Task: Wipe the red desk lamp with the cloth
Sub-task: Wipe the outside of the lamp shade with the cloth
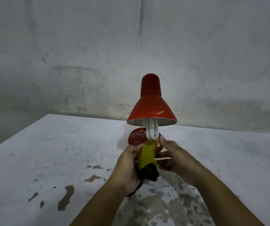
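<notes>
The red desk lamp [151, 103] stands on the white table, its shade tilted toward me with a white bulb [152, 131] hanging out of it. Its round red base [136, 137] sits behind my hands. A yellow-green cloth [147, 156] with a dark edge is bunched into a roll just below the bulb. My left hand [127, 165] grips the roll from the left. My right hand [175, 159] is at the cloth's right side, fingers pointing left, thumb raised near the bulb; whether it grasps the cloth cannot be told.
The white table [49, 157] has worn, chipped patches of paint near its front. A stained grey wall [98, 54] rises directly behind the lamp. The table's left edge [16, 132] runs diagonally toward the back.
</notes>
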